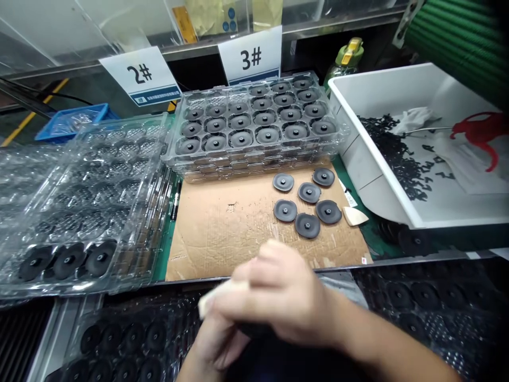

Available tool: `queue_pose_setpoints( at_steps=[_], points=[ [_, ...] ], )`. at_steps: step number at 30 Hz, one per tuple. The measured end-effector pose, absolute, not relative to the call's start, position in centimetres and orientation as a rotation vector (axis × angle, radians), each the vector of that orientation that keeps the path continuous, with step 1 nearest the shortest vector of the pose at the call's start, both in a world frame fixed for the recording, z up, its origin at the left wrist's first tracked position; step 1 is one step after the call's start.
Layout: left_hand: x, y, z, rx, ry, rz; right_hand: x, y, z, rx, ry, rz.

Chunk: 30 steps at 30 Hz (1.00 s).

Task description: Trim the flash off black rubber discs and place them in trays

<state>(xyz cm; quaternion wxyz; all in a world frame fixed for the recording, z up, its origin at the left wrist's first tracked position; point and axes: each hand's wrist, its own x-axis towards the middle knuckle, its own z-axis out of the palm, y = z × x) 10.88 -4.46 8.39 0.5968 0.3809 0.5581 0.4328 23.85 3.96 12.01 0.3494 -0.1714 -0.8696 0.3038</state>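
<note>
My right hand (284,297) is closed, its fingers curled over my left hand (214,339), in front of the cardboard's near edge. Both are blurred. A pale covering or piece shows at the fingertips where they meet. Something dark lies under the right palm, but I cannot make out what the fingers hold. On the cardboard sheet (214,228) beyond them lie several loose black discs (307,225), each with a small central stud. A white triangular piece (355,216) sits at the cardboard's right edge.
A clear tray stack (254,156) filled with black discs stands at the back. Another clear tray (99,185) at left carries three discs in front. A white bin (374,185) holds small black parts and a red-handled tool (477,132). More disc trays (123,339) lie below the table edge.
</note>
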Motion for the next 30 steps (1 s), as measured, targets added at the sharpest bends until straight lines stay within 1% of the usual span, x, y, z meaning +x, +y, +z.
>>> queue_pose_setpoints(
  at_steps=[2, 4, 5, 8, 11, 13, 16, 18, 21, 24, 28, 30],
  points=[
    [10.9, -4.5, 8.4, 0.688, 1.21, 1.031, 24.0, 4.7, 10.3, -0.753, -2.106, 0.938],
    [10.6, -4.6, 8.4, 0.338, 1.002, 1.061, 24.3, 5.1, 8.0, -1.061, -2.02, 0.978],
    [10.4, -4.6, 8.4, 0.182, 0.898, 1.067, 24.4, 5.1, 6.6, -1.142, -2.019, 0.977],
    [9.7, -4.6, 8.4, -0.054, 0.73, 1.077, 24.9, 4.1, 2.8, -1.109, -2.118, 1.006],
    [9.3, -4.6, 8.3, -0.059, 0.708, 1.107, 25.2, 3.3, 1.3, -1.118, -2.162, 1.011],
    [9.3, -4.6, 8.2, -0.034, 0.702, 1.132, 25.3, 3.4, 2.6, -1.176, -2.125, 0.994],
    [9.7, -4.5, 7.8, 0.011, 0.732, 1.201, 25.0, 3.4, 7.1, -1.201, -1.999, 0.972],
    [9.9, -4.4, 7.4, 0.034, 0.768, 1.224, 24.4, 2.9, 10.2, -1.054, -1.965, 1.01],
    [9.8, -4.5, 6.6, 0.035, 0.843, 1.197, 23.5, 2.0, 12.9, -0.83, -2.183, 1.149],
    [9.7, -4.7, 6.2, 0.025, 0.905, 1.217, 22.7, 1.9, 13.1, -0.819, -2.378, 1.262],
    [9.6, -4.6, 6.8, 0.042, 0.914, 1.211, 21.9, 2.3, 12.2, -0.853, -2.197, 1.059],
    [9.4, -4.5, 7.1, 0.049, 0.886, 1.235, 22.4, 2.3, 12.2, -0.759, -2.17, 1.147]
  ],
)
